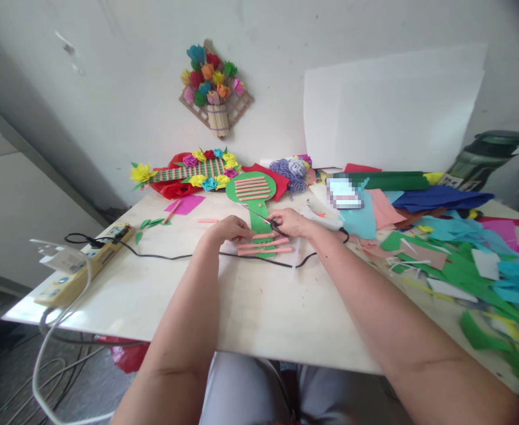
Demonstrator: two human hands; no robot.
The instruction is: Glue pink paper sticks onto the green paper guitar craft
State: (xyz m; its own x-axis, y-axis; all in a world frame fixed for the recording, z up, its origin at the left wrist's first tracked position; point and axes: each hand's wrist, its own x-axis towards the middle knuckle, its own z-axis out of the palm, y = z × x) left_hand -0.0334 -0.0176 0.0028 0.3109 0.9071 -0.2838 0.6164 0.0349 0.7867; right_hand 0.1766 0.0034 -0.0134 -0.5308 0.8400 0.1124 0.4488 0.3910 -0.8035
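A green paper cut-out (pixel 251 190) with a round top and a long stem lies on the white table (pixel 250 295), with several pink paper strips (pixel 263 247) laid across it. My left hand (pixel 228 228) rests curled on the left ends of the lower strips. My right hand (pixel 291 222) is closed on scissors (pixel 271 224) with dark handles, blades pointing left over the green stem. One loose pink strip (pixel 207 221) lies left of my left hand.
A black cable (pixel 170 256) runs from a yellow power strip (pixel 84 260) at the left edge. Coloured paper scraps (pixel 472 260) heap on the right. A paper-flower guitar (pixel 188 171), yarn (pixel 291 171) and a white glue gun (pixel 323 219) lie behind. A flower basket (pixel 214 88) hangs on the wall.
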